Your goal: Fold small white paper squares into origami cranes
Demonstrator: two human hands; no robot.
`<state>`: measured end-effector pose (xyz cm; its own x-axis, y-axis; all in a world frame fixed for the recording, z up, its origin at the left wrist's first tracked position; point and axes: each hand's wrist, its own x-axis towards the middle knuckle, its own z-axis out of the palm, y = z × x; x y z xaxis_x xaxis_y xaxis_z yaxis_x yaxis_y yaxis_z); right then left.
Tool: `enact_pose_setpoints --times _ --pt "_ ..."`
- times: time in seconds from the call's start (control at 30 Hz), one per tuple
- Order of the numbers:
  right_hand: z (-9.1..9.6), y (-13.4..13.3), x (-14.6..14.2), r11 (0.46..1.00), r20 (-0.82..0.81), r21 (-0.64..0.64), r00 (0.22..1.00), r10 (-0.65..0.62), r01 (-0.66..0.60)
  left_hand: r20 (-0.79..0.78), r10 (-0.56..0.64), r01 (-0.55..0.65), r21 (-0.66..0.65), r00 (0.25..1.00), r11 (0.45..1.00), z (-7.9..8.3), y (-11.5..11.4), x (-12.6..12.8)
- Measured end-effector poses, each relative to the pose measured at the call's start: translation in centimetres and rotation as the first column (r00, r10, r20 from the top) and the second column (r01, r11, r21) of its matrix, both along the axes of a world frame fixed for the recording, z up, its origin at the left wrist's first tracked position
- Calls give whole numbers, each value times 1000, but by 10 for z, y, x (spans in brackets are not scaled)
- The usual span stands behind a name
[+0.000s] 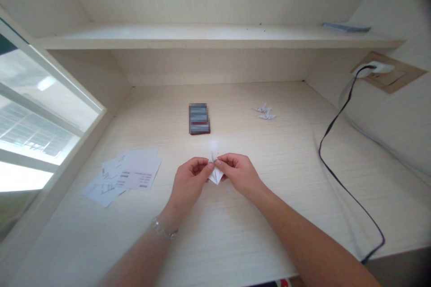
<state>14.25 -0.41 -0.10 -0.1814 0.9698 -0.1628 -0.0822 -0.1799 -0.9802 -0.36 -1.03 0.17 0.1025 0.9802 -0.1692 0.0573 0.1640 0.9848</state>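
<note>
A small white folded paper piece (215, 176), origami-like with pointed ends, is held over the middle of the desk. My left hand (192, 177) pinches its left side between thumb and fingers. On the opposite side, my right hand (238, 171) grips it the same way, the two thumbs close together near its centre. One narrow point sticks up between the hands, and a wider pointed part hangs below the thumbs. The fingertips behind the paper are partly hidden.
Printed paper sheets (138, 168) lie overlapping at the left. A phone-like dark rectangle (200, 119), its face pixelated, lies beyond my hands. Two folded paper figures (266, 116) sit back right. A black cable (336, 179) runs from the wall socket (392, 73) across the right side. A shelf (215, 36) spans the back.
</note>
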Motion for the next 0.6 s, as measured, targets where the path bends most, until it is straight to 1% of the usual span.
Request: enact_pose_setpoints --times 0.13,0.37,0.5,0.6 --pt "0 0 -1 1000 8 4 1000 30 -30 43 -4 6 -58 999 998 -3 2 -1" --pt "3 -2 -1 998 74 48 997 26 -30 103 -31 40 -79 994 996 -5 2 -1" --pt "4 -2 2 994 146 99 989 32 -47 72 -40 44 -63 997 997 -3 1 -1" --pt "5 0 6 988 226 154 974 -22 -14 54 -48 51 -53 997 997 1 -1 0"
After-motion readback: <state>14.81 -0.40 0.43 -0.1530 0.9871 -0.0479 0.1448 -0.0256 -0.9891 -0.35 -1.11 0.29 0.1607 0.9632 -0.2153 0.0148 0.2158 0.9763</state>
